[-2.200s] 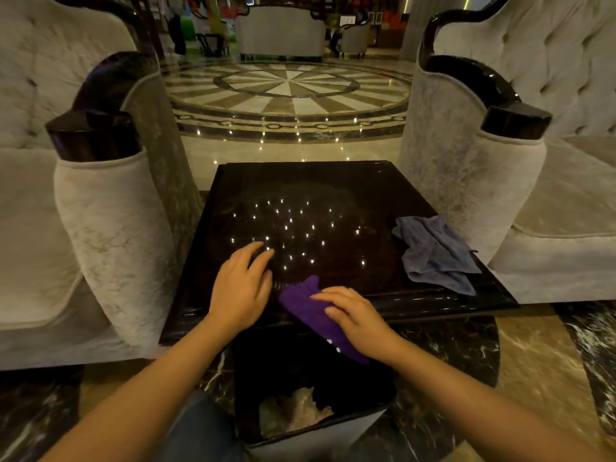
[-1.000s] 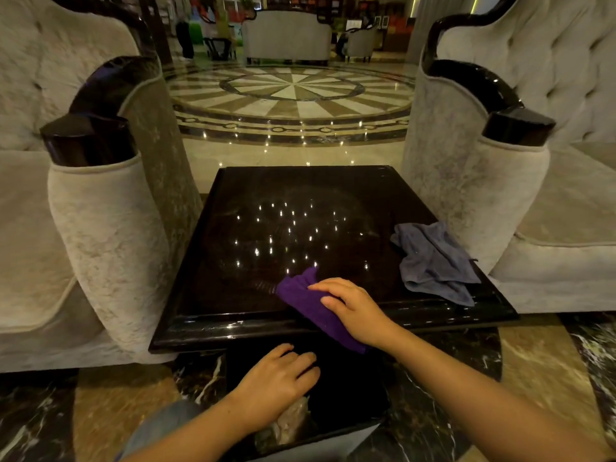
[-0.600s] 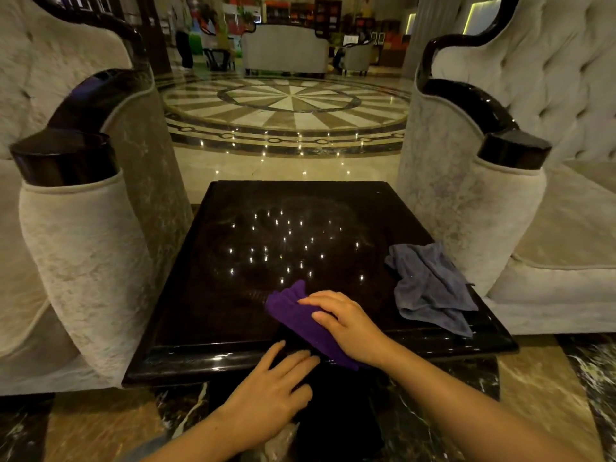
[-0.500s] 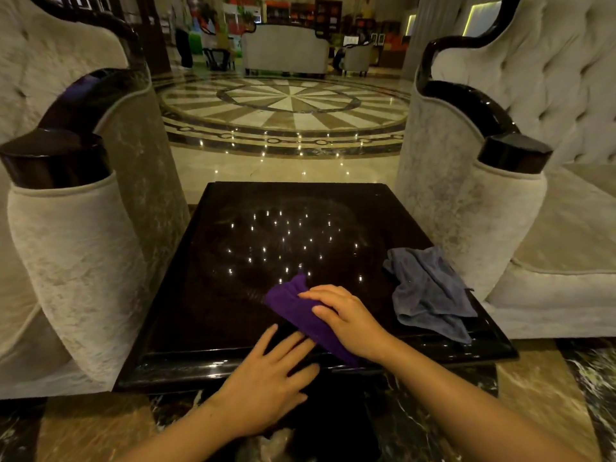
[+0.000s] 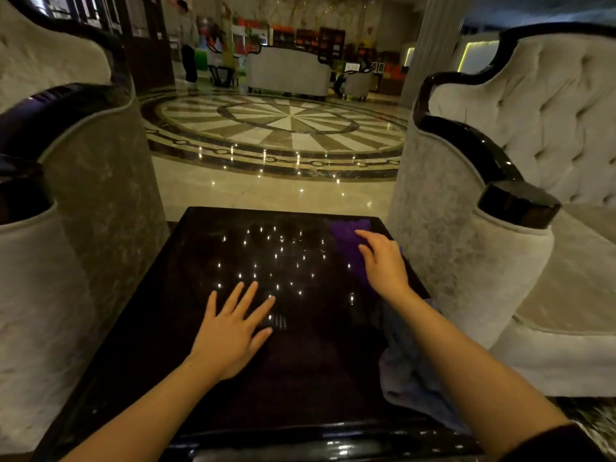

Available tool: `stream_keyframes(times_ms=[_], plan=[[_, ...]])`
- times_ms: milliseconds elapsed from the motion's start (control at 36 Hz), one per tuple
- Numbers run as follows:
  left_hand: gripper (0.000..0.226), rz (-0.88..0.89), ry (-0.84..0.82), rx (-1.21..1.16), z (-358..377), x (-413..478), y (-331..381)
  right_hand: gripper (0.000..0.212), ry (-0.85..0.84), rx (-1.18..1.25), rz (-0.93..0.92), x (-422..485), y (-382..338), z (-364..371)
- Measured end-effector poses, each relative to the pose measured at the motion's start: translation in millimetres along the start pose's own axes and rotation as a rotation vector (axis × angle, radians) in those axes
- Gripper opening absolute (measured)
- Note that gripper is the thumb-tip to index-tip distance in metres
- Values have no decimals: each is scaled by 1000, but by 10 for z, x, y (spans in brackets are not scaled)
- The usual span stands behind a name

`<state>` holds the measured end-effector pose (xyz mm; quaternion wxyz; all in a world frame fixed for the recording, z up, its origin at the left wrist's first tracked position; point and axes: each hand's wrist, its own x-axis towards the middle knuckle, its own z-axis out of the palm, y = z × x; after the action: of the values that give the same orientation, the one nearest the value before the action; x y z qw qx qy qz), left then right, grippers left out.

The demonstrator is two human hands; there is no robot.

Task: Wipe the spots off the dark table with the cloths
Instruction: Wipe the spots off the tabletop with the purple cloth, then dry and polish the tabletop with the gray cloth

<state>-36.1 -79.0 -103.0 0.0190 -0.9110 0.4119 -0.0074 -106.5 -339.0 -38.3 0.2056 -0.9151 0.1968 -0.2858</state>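
Note:
The dark glossy table (image 5: 186, 328) fills the lower middle, its top mirroring many small ceiling lights. My right hand (image 5: 383, 265) presses flat on a purple cloth (image 5: 346, 238) near the table's far right corner. My left hand (image 5: 233, 328) lies flat on the bare tabletop near the middle, fingers spread, holding nothing. A grey-blue cloth (image 5: 410, 371) lies crumpled along the table's right edge, partly hidden under my right forearm. No spots stand out among the reflections.
Pale upholstered armchairs stand tight on both sides: a left armrest (image 5: 83, 228) and a right armrest (image 5: 483, 248) with black glossy caps. Beyond the table lies polished marble floor (image 5: 283, 135) with a round pattern, then a sofa (image 5: 288, 73) and a standing person (image 5: 188, 41).
My right hand has slid the purple cloth from the near edge to the far right corner. My left hand came up from below onto the tabletop. The view has moved closer over the table.

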Motion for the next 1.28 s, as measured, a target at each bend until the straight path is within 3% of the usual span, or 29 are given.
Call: stream_keyframes(times_ms=[111, 222, 278, 334, 389, 751, 1001, 1279], plan=[[116, -104, -69, -27, 85, 127, -86, 31, 47, -205, 84, 259, 291, 48], [79, -167, -59, -116, 179, 221, -150, 29, 81, -267, 235, 409, 615, 132], [64, -186, -89, -124, 216, 245, -158, 32, -30, -276, 291, 440, 788, 222], [60, -193, -107, -129, 231, 258, -157, 37, -247, -339, 301, 423, 959, 307], [60, -201, -108, -133, 255, 261, -168, 44, -388, -386, 299, 366, 1096, 369], [60, -211, -122, -186, 286, 276, -171, 52, -589, -433, 278, 280, 1196, 261], [60, -208, -144, -189, 264, 280, -166, 56, -478, -338, 197, 9, 924, 2], [60, -198, -153, -184, 297, 314, -188, 72, -646, -328, 469, -792, 729, -132]])
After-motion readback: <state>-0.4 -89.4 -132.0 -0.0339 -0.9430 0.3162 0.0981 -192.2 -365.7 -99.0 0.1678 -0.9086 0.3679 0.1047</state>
